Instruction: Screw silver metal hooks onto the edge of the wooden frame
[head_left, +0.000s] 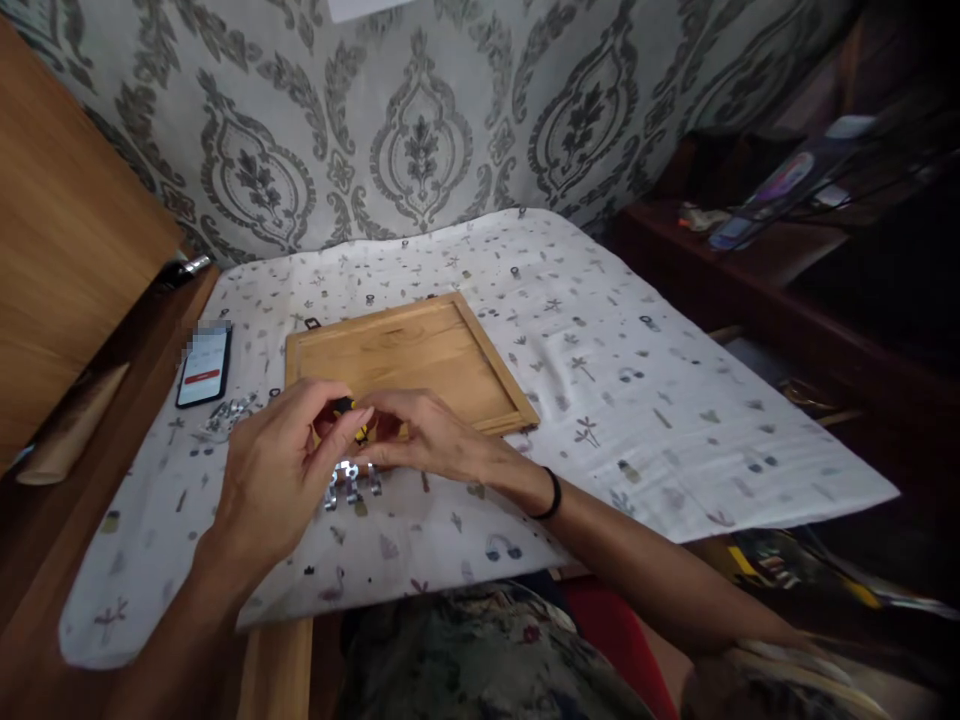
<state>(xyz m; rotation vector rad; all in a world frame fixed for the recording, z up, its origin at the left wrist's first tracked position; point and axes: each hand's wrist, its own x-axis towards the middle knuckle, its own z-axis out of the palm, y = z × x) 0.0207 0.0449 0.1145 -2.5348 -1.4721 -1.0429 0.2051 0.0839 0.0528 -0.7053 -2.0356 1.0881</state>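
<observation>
My left hand (270,470) is closed, its thumb and fingers pinching a small black-and-yellow tool (361,432). Most of the tool is covered by my fingers, so its exact kind is unclear. My right hand (424,430), with a black band on the wrist, meets the left from the other side, its curled fingers closed on the same tool. Both hands are over the near edge of a framed wooden panel (405,350) lying flat on the cloth. Just below the fingers, several shiny bent metal clips (351,484) sit in a row.
A phone (204,370) lies at the left of the patterned white cloth (600,400), near a clear bag of metal parts (229,415). A wooden board (75,220) rises at the left. A dark shelf with a bottle (772,195) stands at the right; a patterned wall (420,130) is behind.
</observation>
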